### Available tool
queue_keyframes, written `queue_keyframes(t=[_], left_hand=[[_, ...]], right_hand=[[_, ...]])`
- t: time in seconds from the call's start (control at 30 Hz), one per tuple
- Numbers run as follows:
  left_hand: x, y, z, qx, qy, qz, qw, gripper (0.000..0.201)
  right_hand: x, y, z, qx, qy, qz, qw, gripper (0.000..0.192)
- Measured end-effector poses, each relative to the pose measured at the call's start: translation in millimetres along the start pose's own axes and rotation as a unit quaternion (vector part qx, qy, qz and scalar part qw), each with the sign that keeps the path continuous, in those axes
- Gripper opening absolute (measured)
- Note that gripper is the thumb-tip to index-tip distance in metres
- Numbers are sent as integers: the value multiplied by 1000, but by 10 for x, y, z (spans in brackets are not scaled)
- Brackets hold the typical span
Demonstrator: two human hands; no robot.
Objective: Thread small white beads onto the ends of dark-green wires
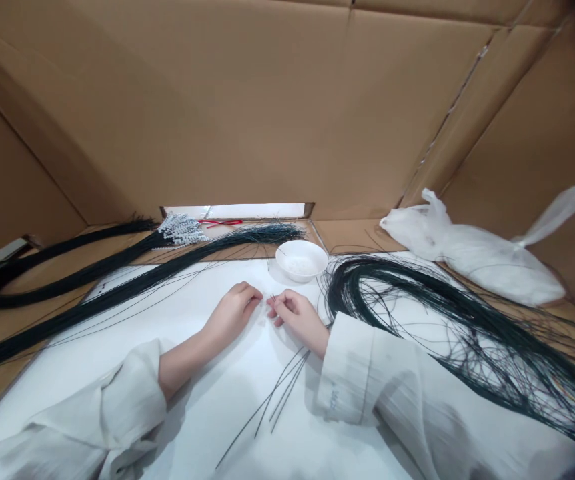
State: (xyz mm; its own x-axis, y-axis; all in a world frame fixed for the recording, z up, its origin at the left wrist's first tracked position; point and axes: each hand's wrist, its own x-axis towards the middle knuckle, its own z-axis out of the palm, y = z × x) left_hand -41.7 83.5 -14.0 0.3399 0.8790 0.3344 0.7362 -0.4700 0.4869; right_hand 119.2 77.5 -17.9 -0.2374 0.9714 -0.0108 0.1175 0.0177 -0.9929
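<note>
Dark wires (280, 390) pinched, right hand (295, 315), bowl (301, 259) near

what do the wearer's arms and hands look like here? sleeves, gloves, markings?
Both hands are bare: no gloves, rings or watch visible on the left hand or the right hand. Both arms wear loose, creased white long sleeves. The left sleeve is bunched up the forearm, leaving it bare. The right sleeve ends at the wrist in a wide cuff bearing a small faint marking, too small to read.

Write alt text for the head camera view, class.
A person's left hand and right hand pinch a few thin dark green wires on a white tabletop, near a small round white bowl, inside brown cardboard walls.
</note>
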Motion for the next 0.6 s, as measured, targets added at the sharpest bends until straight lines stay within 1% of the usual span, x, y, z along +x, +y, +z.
queue_keyframes(t=[0.27, 0.6], left_hand=[[-56, 43, -28, -2, -11, 1, 1000, 15], [-140, 84, -53, 2, -22, -7, 1000, 15]], right_hand=[[-22, -38, -5, -9, -12, 0, 1000, 14], [-43, -26, -16, 6, -16, -5, 1000, 13]])
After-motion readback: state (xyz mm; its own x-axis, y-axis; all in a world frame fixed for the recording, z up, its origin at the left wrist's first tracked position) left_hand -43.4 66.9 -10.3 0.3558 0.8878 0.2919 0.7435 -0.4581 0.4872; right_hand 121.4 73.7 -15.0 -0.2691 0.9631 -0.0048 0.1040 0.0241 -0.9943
